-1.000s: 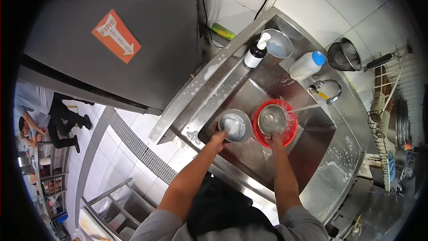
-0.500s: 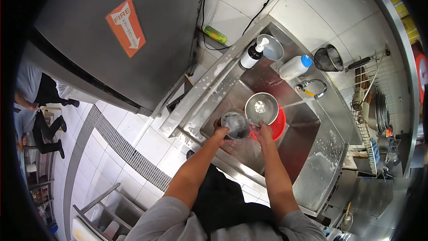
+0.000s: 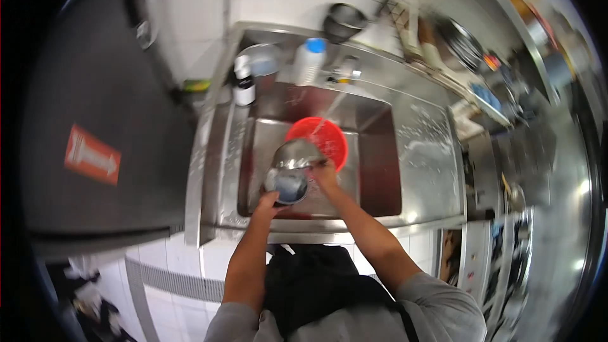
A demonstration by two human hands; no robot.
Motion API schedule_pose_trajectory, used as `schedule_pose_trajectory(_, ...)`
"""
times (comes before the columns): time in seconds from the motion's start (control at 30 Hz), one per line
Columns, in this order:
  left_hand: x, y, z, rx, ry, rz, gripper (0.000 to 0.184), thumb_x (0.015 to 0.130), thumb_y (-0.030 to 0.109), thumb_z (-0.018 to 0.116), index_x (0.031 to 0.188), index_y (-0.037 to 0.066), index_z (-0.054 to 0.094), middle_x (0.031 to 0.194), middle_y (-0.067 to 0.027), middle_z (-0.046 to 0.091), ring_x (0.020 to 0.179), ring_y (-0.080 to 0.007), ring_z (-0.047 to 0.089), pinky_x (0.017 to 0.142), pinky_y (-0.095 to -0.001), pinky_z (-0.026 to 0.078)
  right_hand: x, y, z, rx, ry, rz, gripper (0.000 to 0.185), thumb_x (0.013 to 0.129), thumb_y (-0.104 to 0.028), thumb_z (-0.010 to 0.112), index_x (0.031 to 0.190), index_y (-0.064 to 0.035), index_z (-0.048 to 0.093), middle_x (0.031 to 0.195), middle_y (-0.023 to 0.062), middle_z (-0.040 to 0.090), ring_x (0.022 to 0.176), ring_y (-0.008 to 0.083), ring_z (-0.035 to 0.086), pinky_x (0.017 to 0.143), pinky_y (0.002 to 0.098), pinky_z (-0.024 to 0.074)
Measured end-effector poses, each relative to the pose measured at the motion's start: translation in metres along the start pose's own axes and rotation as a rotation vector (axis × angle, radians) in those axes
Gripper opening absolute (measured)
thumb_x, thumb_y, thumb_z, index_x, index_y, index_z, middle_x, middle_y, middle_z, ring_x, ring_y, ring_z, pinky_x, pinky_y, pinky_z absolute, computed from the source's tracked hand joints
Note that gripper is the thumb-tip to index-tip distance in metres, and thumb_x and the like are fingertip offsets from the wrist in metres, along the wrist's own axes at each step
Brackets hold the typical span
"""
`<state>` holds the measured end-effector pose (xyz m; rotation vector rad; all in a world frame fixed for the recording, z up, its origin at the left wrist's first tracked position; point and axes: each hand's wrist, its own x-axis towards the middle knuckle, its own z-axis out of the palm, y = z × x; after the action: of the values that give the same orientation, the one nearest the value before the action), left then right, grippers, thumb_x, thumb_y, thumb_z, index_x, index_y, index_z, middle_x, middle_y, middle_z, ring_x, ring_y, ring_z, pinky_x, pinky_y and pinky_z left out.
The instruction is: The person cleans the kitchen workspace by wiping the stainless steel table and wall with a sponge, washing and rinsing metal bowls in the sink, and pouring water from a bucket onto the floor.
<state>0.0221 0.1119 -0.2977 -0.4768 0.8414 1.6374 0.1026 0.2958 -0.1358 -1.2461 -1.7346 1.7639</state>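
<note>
in steel sink (image 3: 379, 171), water is running into red plastic basin (image 3: 337, 144). over sink, tilted metal bowl (image 3: 296, 152) is staying gripped at rim by r. hand (image 3: 325, 175), other bowl (image 3: 292, 188) by l. hand (image 3: 268, 201), fingers closing round both; handling is looking unfinished, neither bowl being set down.

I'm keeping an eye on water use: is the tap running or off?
Running: a thin stream comes from the tap and falls into the red basin.

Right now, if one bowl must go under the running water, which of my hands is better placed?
Probably the right. The right hand holds the tilted metal bowl beside the red basin, where the water falls. The left hand holds the other bowl farther from the stream.
</note>
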Motion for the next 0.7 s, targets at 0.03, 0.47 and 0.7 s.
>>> schedule_pose_trajectory(0.03,0.012,-0.001,-0.011,0.109,-0.024,-0.022,0.083,0.081,-0.002,0.051,0.144,0.033,0.011,0.133,-0.0143,0.038,0.12,-0.0418,0.042,0.087,-0.0709,0.043,-0.007,0.003,-0.007,-0.081,0.019,-0.259,0.029,0.079,-0.006,0.066,0.107,-0.0039,0.065,0.099,0.0101,0.067,0.087,0.0216,0.067,0.076,0.0305,0.0525)
schedule_pose_trajectory(0.47,0.099,-0.069,0.023,0.548,0.056,-0.394,0.037,0.078,-0.001,0.049,0.114,-0.011,0.05,0.107,-0.027,0.06,0.1,-0.0431,0.06,0.09,-0.0587,0.048,-0.108,0.041,-0.228,-0.353,0.55,-0.373,0.054,0.069,0.011,0.048,0.12,-0.0021,0.058,0.107,0.0172,0.066,0.102,0.0281,0.064,0.089,0.0334,0.0483)
schedule_pose_trajectory(0.7,0.199,-0.158,0.06,0.688,0.008,-0.367,0.035,0.074,0.004,0.054,0.107,-0.005,0.059,0.103,-0.0233,0.063,0.098,-0.0414,0.061,0.09,-0.0565,0.049,-0.128,0.061,-0.304,-0.356,0.547,-0.068,0.045,0.077,0.001,0.05,0.121,-0.0068,0.056,0.107,0.0214,0.063,0.097,0.039,0.062,0.084,0.0411,0.0507)
